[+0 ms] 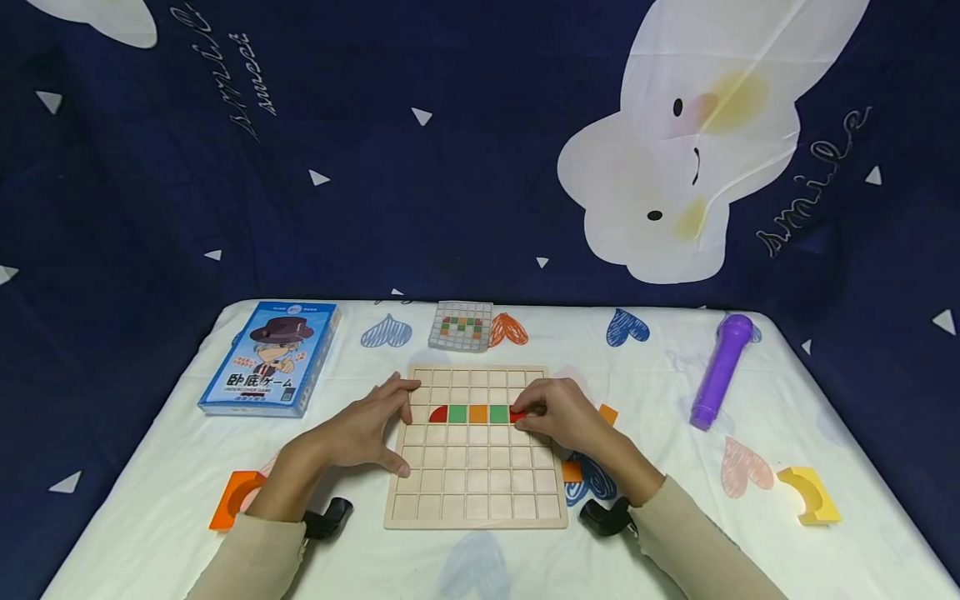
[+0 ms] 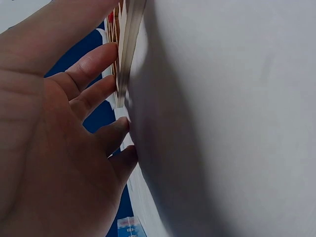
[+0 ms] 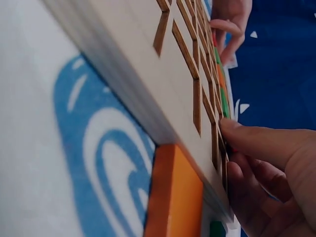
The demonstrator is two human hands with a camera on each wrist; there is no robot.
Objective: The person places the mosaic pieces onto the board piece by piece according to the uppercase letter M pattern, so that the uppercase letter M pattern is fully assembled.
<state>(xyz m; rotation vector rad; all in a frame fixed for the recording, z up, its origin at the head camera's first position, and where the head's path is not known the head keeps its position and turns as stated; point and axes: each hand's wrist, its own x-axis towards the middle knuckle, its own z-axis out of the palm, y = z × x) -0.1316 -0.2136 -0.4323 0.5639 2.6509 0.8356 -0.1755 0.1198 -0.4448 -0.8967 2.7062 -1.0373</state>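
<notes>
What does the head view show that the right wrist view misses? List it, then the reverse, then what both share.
Only the head view: the blue game box, the purple plastic microphone, the yellow arch block, and the left hand whole.
Only the right wrist view: the board's side edge and an orange block against it.
Both: the wooden grid board, the coloured tiles, and the right hand pinching a red piece.

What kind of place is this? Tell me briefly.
Probably a home tabletop set up for play: a table under a heart-printed cloth, a navy cartoon backdrop, a boxed card game and a wooden grid puzzle board that both hands are working at.
</notes>
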